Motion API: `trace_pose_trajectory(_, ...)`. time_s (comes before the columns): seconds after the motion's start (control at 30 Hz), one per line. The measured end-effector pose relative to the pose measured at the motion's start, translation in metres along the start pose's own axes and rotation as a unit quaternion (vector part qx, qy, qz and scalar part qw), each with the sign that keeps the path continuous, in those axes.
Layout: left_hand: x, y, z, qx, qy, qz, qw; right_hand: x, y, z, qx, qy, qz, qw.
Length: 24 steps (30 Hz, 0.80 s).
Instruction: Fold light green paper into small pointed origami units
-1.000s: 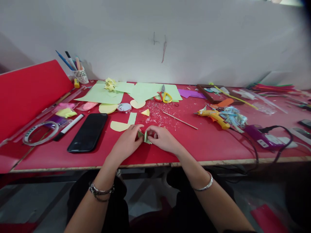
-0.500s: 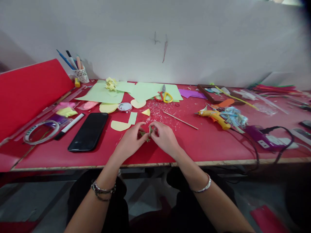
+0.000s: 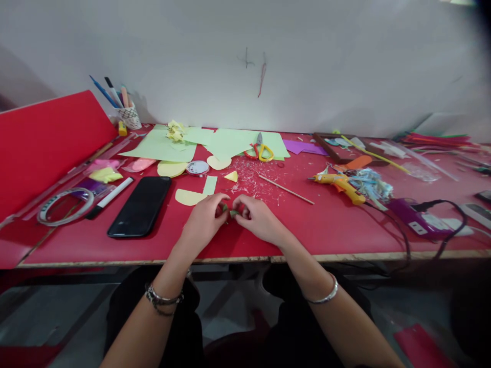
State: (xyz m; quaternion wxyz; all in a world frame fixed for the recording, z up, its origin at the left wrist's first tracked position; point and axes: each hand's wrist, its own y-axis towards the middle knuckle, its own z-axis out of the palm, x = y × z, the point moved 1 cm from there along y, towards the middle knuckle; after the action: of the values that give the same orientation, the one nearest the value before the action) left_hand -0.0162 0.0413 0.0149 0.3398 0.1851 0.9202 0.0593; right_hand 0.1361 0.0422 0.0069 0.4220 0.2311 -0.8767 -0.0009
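My left hand and my right hand meet over the front of the red table, fingertips almost together. Between them is a small green paper piece, mostly covered by the fingers. Both hands pinch it, the left at its left part and the right at its right. Just beyond my left hand lie a pale half-round paper cutout and a light green paper strip. A small yellow paper wedge rests a little past the fingertips, and a thin wooden stick lies beyond my right hand.
A black phone and a marker lie at left, near a tape roll. Scissors rest on green paper sheets. On the right are a yellow glue gun and a purple power strip with a cord.
My fingers have shifted slightly around the green paper piece, and its visible part has turned from upright to lying flatter. The things on the table stay where they were.
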Motion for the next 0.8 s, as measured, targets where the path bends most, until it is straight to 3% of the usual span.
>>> trace_pose_trajectory(0.13,-0.0011,-0.0003,0.0009,0.013,-0.009,0.013,1.0,-0.0017,-0.0012,-0.0007,0.002,0.03,0.002,1.0)
trace_pose_trajectory(0.4,-0.001,-0.0027,-0.0012,0.051,-0.05,0.007,0.997,-0.0004,-0.0015,0.001,-0.019,-0.026,-0.028,0.999)
trace_pose_trajectory(0.8,0.0032,-0.0033,-0.0043,0.084,-0.046,0.022,0.995,-0.0053,-0.0026,0.0045,-0.012,-0.027,-0.013,0.999)
